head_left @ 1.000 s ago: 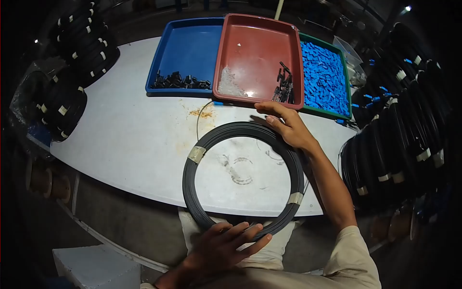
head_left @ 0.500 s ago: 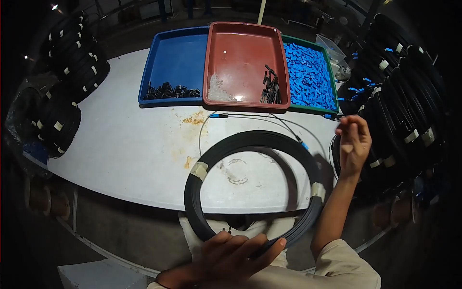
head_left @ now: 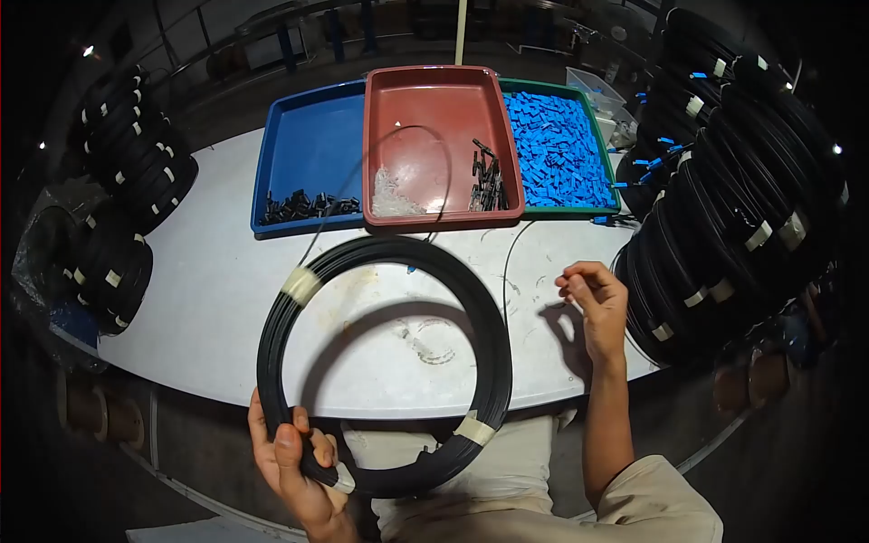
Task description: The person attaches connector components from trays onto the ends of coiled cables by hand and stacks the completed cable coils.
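Hands: left hand [head_left: 294, 462] wrapped around the near-left part of a black ring-shaped cable coil [head_left: 493, 335]; right hand [head_left: 599, 312] half-curled in the air, nearer than the red rectangular plastic tray [head_left: 480, 100] and to its right, can't tell if it's pinching anything. White surface [head_left: 217, 271] under the trays. Stacked black coils [head_left: 715, 244] far right of red tray, more stacked coils [head_left: 131, 172] far left. Held coil is on red tray's near side, cream tape bands [head_left: 301, 285] on it, thin cable end looping over that tray. Blue plastic tray [head_left: 317, 136] touching its left; green plastic tray [head_left: 561, 215] right, full of small blue plastic pieces [head_left: 557, 149].
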`<state>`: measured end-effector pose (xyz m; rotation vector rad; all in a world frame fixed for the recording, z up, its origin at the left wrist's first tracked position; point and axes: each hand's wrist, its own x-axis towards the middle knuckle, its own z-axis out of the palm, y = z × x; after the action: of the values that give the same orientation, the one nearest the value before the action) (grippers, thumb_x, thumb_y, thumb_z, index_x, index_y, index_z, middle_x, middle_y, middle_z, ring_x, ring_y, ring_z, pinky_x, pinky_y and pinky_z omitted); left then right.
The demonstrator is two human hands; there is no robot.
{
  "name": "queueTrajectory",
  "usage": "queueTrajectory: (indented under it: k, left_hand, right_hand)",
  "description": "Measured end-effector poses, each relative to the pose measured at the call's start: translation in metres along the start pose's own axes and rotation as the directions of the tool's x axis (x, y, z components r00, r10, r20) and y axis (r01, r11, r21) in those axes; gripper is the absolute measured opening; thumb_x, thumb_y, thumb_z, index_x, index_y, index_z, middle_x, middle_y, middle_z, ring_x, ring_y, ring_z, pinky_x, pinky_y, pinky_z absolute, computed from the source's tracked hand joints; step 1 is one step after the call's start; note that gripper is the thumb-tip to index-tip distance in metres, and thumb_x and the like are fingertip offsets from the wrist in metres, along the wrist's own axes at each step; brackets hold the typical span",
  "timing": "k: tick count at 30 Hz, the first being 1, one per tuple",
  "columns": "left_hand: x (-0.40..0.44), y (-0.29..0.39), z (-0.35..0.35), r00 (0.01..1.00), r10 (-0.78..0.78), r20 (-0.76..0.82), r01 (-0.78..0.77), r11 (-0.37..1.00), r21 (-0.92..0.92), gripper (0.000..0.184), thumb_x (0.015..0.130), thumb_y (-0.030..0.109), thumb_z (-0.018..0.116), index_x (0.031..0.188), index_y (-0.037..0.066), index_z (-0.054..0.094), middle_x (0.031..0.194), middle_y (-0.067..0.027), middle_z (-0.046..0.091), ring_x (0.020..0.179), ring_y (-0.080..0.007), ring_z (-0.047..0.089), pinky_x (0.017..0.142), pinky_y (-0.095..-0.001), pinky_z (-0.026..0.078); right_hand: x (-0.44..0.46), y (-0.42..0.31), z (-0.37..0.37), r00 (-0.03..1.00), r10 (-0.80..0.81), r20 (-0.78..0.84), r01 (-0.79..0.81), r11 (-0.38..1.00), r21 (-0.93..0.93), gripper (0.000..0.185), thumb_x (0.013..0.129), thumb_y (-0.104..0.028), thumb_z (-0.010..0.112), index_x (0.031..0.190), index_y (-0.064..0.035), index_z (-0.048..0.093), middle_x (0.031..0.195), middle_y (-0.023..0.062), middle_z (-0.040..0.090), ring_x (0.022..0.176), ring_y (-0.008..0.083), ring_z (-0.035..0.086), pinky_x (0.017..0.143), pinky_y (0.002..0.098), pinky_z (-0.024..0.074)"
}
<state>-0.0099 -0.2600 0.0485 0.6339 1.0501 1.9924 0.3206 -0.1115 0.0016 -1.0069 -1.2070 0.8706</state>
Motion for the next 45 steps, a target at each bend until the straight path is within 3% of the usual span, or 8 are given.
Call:
queueTrajectory:
  k: [6, 13, 23, 26, 28, 31, 40, 45]
  left_hand:
    - [0.0, -0.022, -0.031, 0.974, -0.147, -0.175, 0.155, 0.987, 0.035, 0.018, 0.104, 0.029, 0.059, 0.102, 0.013, 0.05, 0.091, -0.0019, 0.051, 0.053, -0.0046, 0.045, 0.046, -0.0193, 0.035]
    - [-0.014, -0.045, -0.051, 0.917, -0.242, -0.317, 0.265, 0.964, 0.031, 0.02, 0.104, 0.032, 0.058, 0.102, 0.014, 0.048, 0.089, -0.0036, 0.054, 0.057, -0.0108, 0.052, 0.049, -0.0225, 0.039]
    - [-0.02, -0.054, -0.06, 0.943, -0.198, -0.266, 0.222, 0.973, 0.063, 0.032, 0.106, 0.031, 0.05, 0.128, 0.008, 0.048, 0.103, -0.0072, 0.058, 0.088, -0.0141, 0.059, 0.071, -0.0279, 0.049]
    - [-0.019, -0.049, -0.055, 0.945, -0.147, -0.292, 0.199, 0.967, 0.159, 0.045, 0.103, 0.026, 0.053, 0.14, 0.005, 0.041, 0.116, -0.0079, 0.056, 0.102, -0.0144, 0.056, 0.085, -0.0287, 0.047]
    - [-0.017, -0.049, -0.05, 0.95, -0.122, -0.286, 0.184, 0.962, 0.203, 0.053, 0.1, 0.022, 0.056, 0.145, 0.003, 0.035, 0.124, -0.0092, 0.054, 0.11, -0.0153, 0.053, 0.095, -0.0303, 0.044]
    - [-0.01, -0.055, -0.041, 0.977, 0.022, -0.21, 0.016, 0.984, 0.177, 0.062, 0.095, 0.017, 0.059, 0.148, 0.001, 0.03, 0.133, -0.0112, 0.049, 0.12, -0.0205, 0.049, 0.108, -0.0361, 0.036]
    - [0.004, -0.055, -0.046, 0.991, 0.1, -0.09, -0.048, 0.888, 0.458, 0.058, 0.093, 0.015, 0.061, 0.145, 0.001, 0.04, 0.14, -0.0144, 0.043, 0.129, -0.0248, 0.043, 0.114, -0.0369, 0.028]
    - [0.013, -0.04, -0.05, 0.992, 0.116, 0.049, -0.102, 0.509, 0.855, 0.065, 0.092, 0.028, 0.066, 0.145, -0.001, 0.041, 0.143, -0.0216, 0.042, 0.134, -0.0336, 0.04, 0.117, -0.0441, 0.024]
  right_hand:
    - [0.017, 0.009, 0.018, 0.985, 0.152, 0.079, -0.082, 0.823, -0.562, 0.027, 0.09, -0.016, 0.073, 0.113, -0.0016, 0.066, 0.091, 0.0121, 0.07, 0.084, 0.0187, 0.07, 0.073, 0.0309, 0.0526]
    - [0.017, 0.014, 0.05, 0.96, 0.099, 0.262, 0.18, 0.497, -0.849, 0.03, 0.09, -0.019, 0.07, 0.116, -0.006, 0.065, 0.099, 0.0204, 0.065, 0.087, 0.0401, 0.067, 0.078, 0.0473, 0.0525]
    - [0.012, 0.021, 0.048, 0.993, 0.083, 0.085, 0.024, 0.566, -0.824, 0.036, 0.077, 0.008, 0.061, 0.111, -0.0029, 0.054, 0.096, 0.0239, 0.057, 0.093, 0.0432, 0.059, 0.082, 0.0499, 0.0476]
    - [0.01, 0.02, 0.042, 0.981, 0.122, -0.148, -0.188, 0.765, -0.616, 0.042, 0.077, 0.008, 0.058, 0.116, -0.0042, 0.05, 0.104, 0.019, 0.059, 0.075, 0.0237, 0.06, 0.065, 0.0379, 0.0527]
    - [0.005, 0.008, 0.041, 0.911, 0.345, -0.225, -0.338, 0.939, 0.069, 0.049, 0.081, 0.009, 0.054, 0.126, -0.0056, 0.041, 0.107, 0.0192, 0.06, 0.067, 0.0131, 0.052, 0.049, 0.0276, 0.0496]
    - [-0.002, -0.001, 0.018, 0.908, 0.415, -0.058, -0.301, 0.744, 0.597, 0.046, 0.091, 0.002, 0.047, 0.135, -0.0065, 0.036, 0.112, 0.0218, 0.062, 0.064, 0.0126, 0.05, 0.041, 0.0237, 0.0438]
    - [-0.017, -0.043, 0.055, 0.997, 0.054, -0.052, -0.02, 0.863, 0.504, 0.039, 0.111, -0.024, 0.04, 0.145, -0.01, 0.026, 0.113, 0.026, 0.061, 0.059, 0.0117, 0.052, 0.036, 0.0211, 0.0398]
    - [0.01, -0.055, 0.065, 0.976, -0.121, 0.181, 0.016, 0.87, 0.492, 0.04, 0.111, -0.026, 0.041, 0.14, 0.0003, 0.034, 0.101, 0.0258, 0.066, 0.045, 0.0093, 0.049, 0.036, 0.0188, 0.0362]
